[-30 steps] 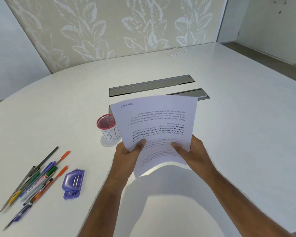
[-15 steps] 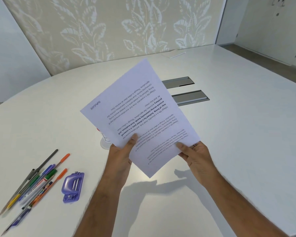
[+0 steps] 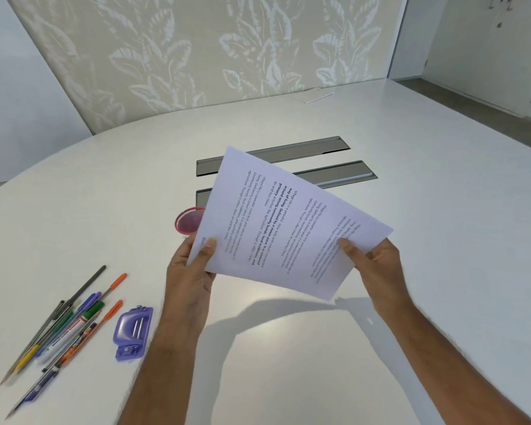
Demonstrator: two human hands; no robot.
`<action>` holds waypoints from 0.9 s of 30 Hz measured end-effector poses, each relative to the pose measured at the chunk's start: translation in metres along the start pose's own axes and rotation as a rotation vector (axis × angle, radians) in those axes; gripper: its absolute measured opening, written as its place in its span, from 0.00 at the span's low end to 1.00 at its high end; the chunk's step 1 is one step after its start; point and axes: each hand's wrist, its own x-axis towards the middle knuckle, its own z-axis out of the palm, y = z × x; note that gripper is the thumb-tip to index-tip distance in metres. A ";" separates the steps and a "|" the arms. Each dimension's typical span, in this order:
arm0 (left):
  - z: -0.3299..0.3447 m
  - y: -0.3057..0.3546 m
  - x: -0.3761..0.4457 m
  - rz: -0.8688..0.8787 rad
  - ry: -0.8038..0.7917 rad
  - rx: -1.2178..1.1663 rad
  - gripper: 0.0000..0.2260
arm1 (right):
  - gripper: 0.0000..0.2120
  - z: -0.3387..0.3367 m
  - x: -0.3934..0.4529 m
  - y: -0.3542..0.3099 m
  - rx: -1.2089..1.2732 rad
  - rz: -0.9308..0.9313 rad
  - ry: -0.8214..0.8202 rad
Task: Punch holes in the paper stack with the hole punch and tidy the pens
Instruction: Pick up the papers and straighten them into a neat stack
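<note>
My left hand [image 3: 190, 271] and right hand [image 3: 377, 271] pinch the thin white printed paper stack [image 3: 285, 228] by its near edges; it's light, floppy, apt to fan.

I see the paper stack [image 3: 284, 228], white sheets with printed text, held clear above the table [image 3: 442, 240] and tilted, its lines running sideways to me; the sheets are slightly fanned at the lower edge. The purple hole punch [image 3: 132, 332] lies flat near the table's left front edge, closed. Just left of it the pens [image 3: 65, 329] lie loose in a rough bundle, orange, green, blue, black and yellow, all angled alike, some overlapping.
</note>
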 end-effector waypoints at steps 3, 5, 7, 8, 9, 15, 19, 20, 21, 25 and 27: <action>-0.005 0.007 0.000 -0.014 0.063 0.178 0.16 | 0.08 -0.007 0.004 -0.006 -0.118 -0.049 0.006; -0.004 0.009 -0.001 0.015 0.035 0.355 0.13 | 0.07 -0.008 0.005 -0.009 -0.170 -0.082 -0.011; -0.002 0.008 -0.002 0.048 0.008 0.450 0.10 | 0.06 -0.007 0.006 -0.015 -0.207 -0.105 -0.031; 0.000 0.008 -0.002 0.060 0.000 0.479 0.09 | 0.06 -0.006 0.007 -0.018 -0.220 -0.119 -0.045; 0.002 0.008 -0.001 0.078 0.001 0.521 0.08 | 0.05 -0.006 0.007 -0.021 -0.231 -0.138 -0.061; 0.003 -0.006 -0.001 0.096 0.006 0.696 0.12 | 0.07 -0.003 0.003 -0.015 -0.296 -0.130 -0.068; -0.003 -0.024 -0.010 -0.025 0.007 0.672 0.13 | 0.09 -0.009 -0.005 0.016 -0.350 -0.021 -0.135; -0.004 -0.026 -0.012 -0.038 0.012 0.668 0.13 | 0.09 -0.010 -0.006 0.020 -0.352 -0.003 -0.134; -0.004 -0.025 -0.012 -0.042 0.023 0.670 0.13 | 0.09 -0.011 -0.006 0.023 -0.345 0.008 -0.124; -0.004 -0.023 -0.011 -0.010 0.065 0.648 0.11 | 0.10 -0.011 -0.001 0.019 -0.329 -0.005 -0.090; -0.001 -0.024 -0.012 -0.017 0.051 0.603 0.12 | 0.09 -0.011 0.000 0.019 -0.331 -0.011 -0.083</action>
